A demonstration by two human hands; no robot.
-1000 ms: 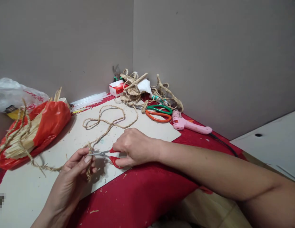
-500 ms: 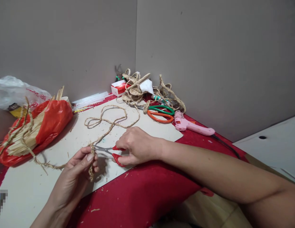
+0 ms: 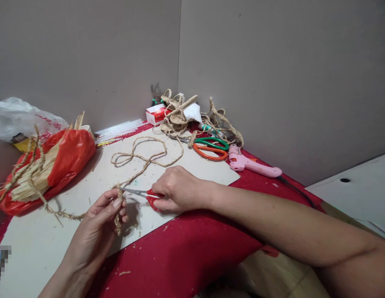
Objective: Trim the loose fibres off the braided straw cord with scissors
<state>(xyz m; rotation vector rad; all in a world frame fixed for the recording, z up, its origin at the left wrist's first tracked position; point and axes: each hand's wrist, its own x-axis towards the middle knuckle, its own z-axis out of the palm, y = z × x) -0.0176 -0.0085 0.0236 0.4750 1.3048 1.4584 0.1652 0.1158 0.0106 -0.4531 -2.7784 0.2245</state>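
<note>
At the far left, a clear plastic bag (image 3: 12, 116) with red print is seen against the wall. Just in front of it, a red plastic bag (image 3: 76, 151) is laid open, and a bundle of pale straw strips (image 3: 34, 180) is held within it. Rough strands are draped over the bundle and trailed across a pale board (image 3: 34, 244) towards the left hand (image 3: 97, 223). By this hand, a braided cord (image 3: 119, 227) is pinched between thumb and fingers, its short end left hanging below the grip; beyond the hand, a length of cord is looped on the board. Clear sticks (image 3: 119, 129) are lined up near the wall. To the right of the grip, small scissors (image 3: 142, 193) are pointed at the cord, their tips brought up to it just above the thumb; whether the blades are fully closed cannot be told. Their red handles are gripped by the right hand (image 3: 178, 190). Behind, a red and white box (image 3: 155, 118) is set beside a heap of braid (image 3: 175, 120). Larger scissors (image 3: 210, 157), with one green and one orange handle, are placed next to a pink glue gun (image 3: 257, 167) on the red tabletop (image 3: 167, 256).
</note>
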